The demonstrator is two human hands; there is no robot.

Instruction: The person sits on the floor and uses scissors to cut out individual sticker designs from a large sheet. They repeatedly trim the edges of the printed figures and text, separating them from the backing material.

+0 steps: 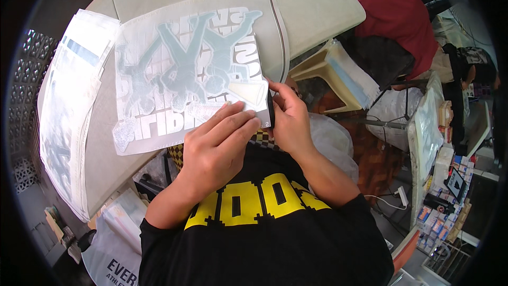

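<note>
A translucent, grey-green-printed plastic sheet (pixel 196 47) lay on the pale, smooth worktop (pixel 312 0), overhanging it — the left hand (pixel 217 137) rested flattened fingers across the sheet's near side; the right hand (pixel 290 119) curled round a narrow black object (pixel 271 111) at the sheet's right edge.

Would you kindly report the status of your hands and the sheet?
Left hand on translucent printed sheet, lower right part. Right hand at its right edge, by dark object. Sheet pile farther left, seemingly not in the way.
</note>
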